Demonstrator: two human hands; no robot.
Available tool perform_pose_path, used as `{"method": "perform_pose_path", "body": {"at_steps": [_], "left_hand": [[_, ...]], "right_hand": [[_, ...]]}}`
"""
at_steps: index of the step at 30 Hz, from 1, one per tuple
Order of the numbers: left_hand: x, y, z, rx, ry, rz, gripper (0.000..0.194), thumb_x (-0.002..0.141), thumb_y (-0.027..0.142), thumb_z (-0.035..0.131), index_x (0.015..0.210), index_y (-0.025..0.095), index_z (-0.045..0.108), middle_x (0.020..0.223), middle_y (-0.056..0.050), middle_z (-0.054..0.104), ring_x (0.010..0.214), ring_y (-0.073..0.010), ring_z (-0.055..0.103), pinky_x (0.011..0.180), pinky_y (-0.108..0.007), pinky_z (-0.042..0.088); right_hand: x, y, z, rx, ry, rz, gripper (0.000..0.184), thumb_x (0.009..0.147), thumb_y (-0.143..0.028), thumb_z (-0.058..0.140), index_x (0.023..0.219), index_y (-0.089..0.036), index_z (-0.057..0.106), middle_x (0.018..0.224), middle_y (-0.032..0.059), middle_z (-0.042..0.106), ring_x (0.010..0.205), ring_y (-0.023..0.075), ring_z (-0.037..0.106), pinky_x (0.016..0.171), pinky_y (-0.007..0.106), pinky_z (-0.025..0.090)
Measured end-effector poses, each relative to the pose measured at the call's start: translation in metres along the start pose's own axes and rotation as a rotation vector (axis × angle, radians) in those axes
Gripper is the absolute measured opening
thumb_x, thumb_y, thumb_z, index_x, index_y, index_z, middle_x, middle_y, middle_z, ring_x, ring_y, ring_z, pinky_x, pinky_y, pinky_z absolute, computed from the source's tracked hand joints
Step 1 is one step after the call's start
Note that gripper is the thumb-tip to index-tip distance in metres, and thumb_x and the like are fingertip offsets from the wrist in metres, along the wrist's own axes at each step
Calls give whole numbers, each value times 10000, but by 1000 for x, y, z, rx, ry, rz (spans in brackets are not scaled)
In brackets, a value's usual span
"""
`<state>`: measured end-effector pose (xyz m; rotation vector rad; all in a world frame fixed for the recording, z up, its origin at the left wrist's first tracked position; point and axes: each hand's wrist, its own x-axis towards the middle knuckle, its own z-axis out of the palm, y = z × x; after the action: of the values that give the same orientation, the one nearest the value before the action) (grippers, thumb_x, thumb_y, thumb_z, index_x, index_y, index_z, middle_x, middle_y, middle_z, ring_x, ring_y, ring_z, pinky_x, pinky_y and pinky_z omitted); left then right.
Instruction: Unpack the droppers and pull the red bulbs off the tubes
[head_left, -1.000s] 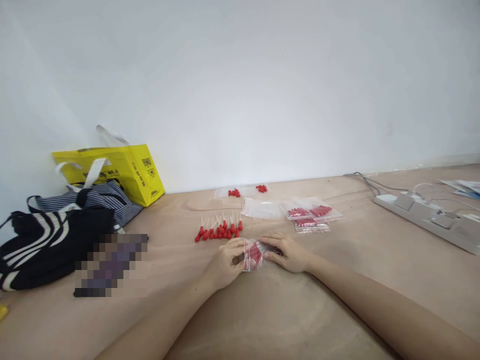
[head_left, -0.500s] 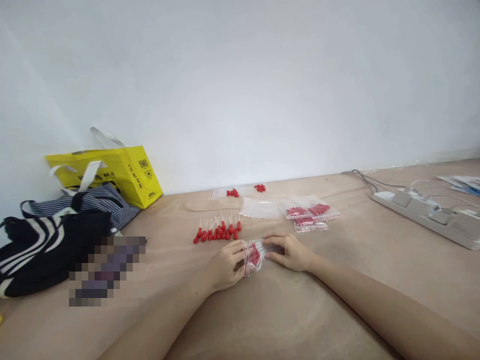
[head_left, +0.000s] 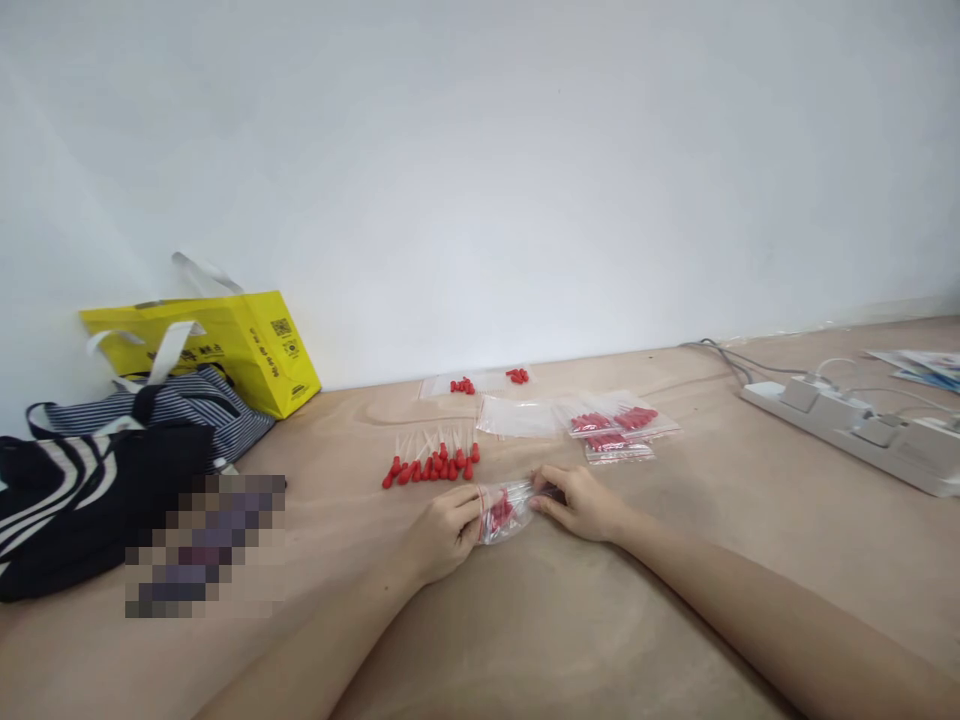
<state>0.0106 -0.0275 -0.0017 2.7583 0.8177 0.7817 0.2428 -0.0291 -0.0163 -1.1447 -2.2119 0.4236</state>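
Note:
Between my hands lies a clear zip bag [head_left: 501, 513] with red-bulbed glass droppers inside. My left hand [head_left: 444, 533] pinches its red-striped opening edge at the left. At the bag's other end, my right hand [head_left: 576, 503] is closed on the plastic around the clear tubes. Just beyond my left hand, a row of loose droppers [head_left: 435, 464] rests on the table, red bulbs toward me. Filled zip bags [head_left: 615, 425] overlap farther back on the right, beside a flat clear bag [head_left: 514, 417]. Small red bulbs [head_left: 463, 385] sit in two groups on plastic near the wall.
A yellow shopping bag [head_left: 289, 355], a striped bag [head_left: 217, 405] and a black bag [head_left: 97, 490] stand at the left, with a pixelated patch in front. On the right are a white power strip [head_left: 847, 435] with plugs and cables, and some papers [head_left: 922, 365].
My left hand has drawn slightly left along the bag's opening, its fingers coming out from within the plastic to the edge. My right hand has barely moved.

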Motion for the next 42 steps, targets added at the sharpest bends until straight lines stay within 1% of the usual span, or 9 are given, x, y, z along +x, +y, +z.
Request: {"method": "perform_pose_path", "body": {"at_steps": [6, 10, 16, 21, 26, 32, 36, 39, 42], "left_hand": [[6, 6, -6, -15, -103, -98, 342, 805, 335, 489, 1125, 219, 512, 959, -47, 603, 849, -160, 503, 797, -307, 423], [8, 11, -9, -19, -155, -74, 372, 779, 353, 523, 1113, 188, 507, 980, -63, 569, 867, -174, 465, 805, -315, 404], [5, 10, -6, 53, -47, -145, 295, 863, 231, 313, 971, 149, 575, 805, -70, 539, 751, -167, 457, 714, -311, 408], [4, 8, -8, 17, -137, -52, 348, 818, 314, 458, 1152, 223, 495, 945, -63, 552, 863, -172, 460, 776, -311, 411], [2, 4, -6, 99, -40, -45, 283, 826, 247, 430, 1072, 219, 566, 815, -54, 540, 751, -156, 461, 690, -289, 412], [-1, -1, -2, 106, -63, 34, 302, 830, 263, 439, 1108, 235, 553, 922, -69, 575, 809, -160, 498, 730, -300, 424], [0, 2, -2, 43, 39, -62, 271, 845, 235, 394, 951, 228, 643, 855, -49, 608, 761, -136, 540, 687, -259, 439], [-1, 0, -12, -43, 92, -150, 267, 833, 231, 405, 942, 223, 649, 876, -41, 618, 765, -118, 569, 681, -228, 452], [-7, -11, -36, -95, 36, -196, 262, 813, 260, 433, 961, 228, 647, 887, -37, 637, 763, -118, 589, 687, -223, 464]], "right_hand": [[0, -1, -2, 30, -7, -31, 67, 780, -250, 517, 808, -190, 528, 845, 44, 615, 728, 147, 563, 640, 254, 433], [1, -1, 2, 34, 24, -14, 59, 784, -243, 508, 772, -187, 521, 827, 41, 622, 708, 143, 564, 629, 255, 430], [0, 0, 3, 79, 20, -37, 84, 791, -255, 503, 739, -189, 506, 818, 34, 620, 669, 130, 550, 604, 248, 424], [1, 0, 2, 83, 31, -61, 100, 782, -251, 516, 707, -187, 499, 824, 38, 604, 708, 136, 546, 637, 258, 431], [2, -1, -1, 120, 20, -102, 131, 785, -248, 519, 670, -186, 504, 813, 29, 593, 714, 126, 544, 648, 252, 433], [1, 1, -3, 112, 38, -81, 132, 780, -254, 530, 668, -186, 511, 774, 23, 588, 704, 129, 542, 630, 249, 429], [2, 6, -4, 111, 30, -80, 154, 794, -273, 516, 667, -187, 512, 788, 26, 603, 717, 134, 549, 648, 263, 433], [2, 14, -6, 83, 35, -70, 169, 801, -281, 505, 661, -186, 507, 785, 34, 608, 727, 144, 552, 660, 279, 436], [3, 19, -8, 50, 49, -54, 185, 804, -291, 499, 649, -188, 501, 749, 33, 601, 714, 149, 549, 651, 282, 435]]}}
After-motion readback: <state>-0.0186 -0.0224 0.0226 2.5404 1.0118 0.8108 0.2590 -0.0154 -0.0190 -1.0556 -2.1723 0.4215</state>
